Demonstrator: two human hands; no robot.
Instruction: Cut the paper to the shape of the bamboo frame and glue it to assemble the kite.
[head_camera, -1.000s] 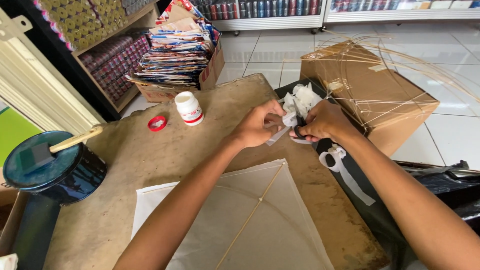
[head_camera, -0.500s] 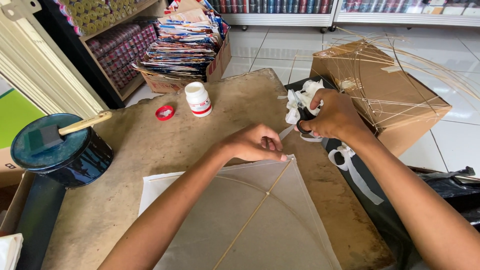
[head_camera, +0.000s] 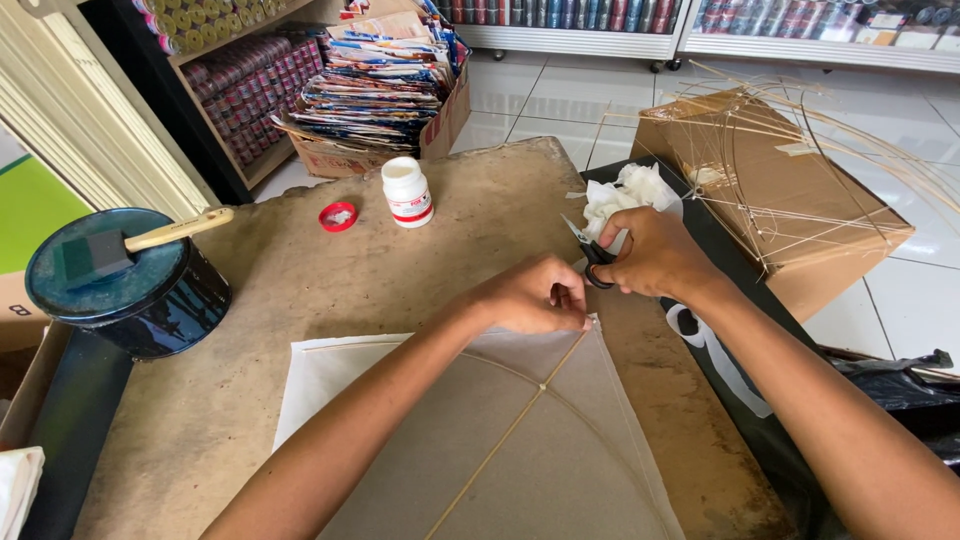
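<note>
A pale paper kite (head_camera: 520, 440) with thin bamboo sticks lies on the worn brown table (head_camera: 300, 300) in front of me. My left hand (head_camera: 530, 298) pinches the kite's top corner, fingers closed on the paper and stick tip. My right hand (head_camera: 650, 255) holds small black-handled scissors (head_camera: 588, 252) just above that corner, blades pointing up and left. White paper scraps (head_camera: 625, 190) lie behind the right hand.
A white glue bottle (head_camera: 407, 192) and its red cap (head_camera: 338, 216) stand at the table's far side. A dark round tin (head_camera: 125, 290) with a brush on top sits left. A cardboard box (head_camera: 770, 190) with bamboo frames is right. Stacked magazines (head_camera: 380, 70) lie behind.
My left hand came down from the scraps to the kite's top corner. My right hand followed toward it with the scissors. The view tilted down slightly.
</note>
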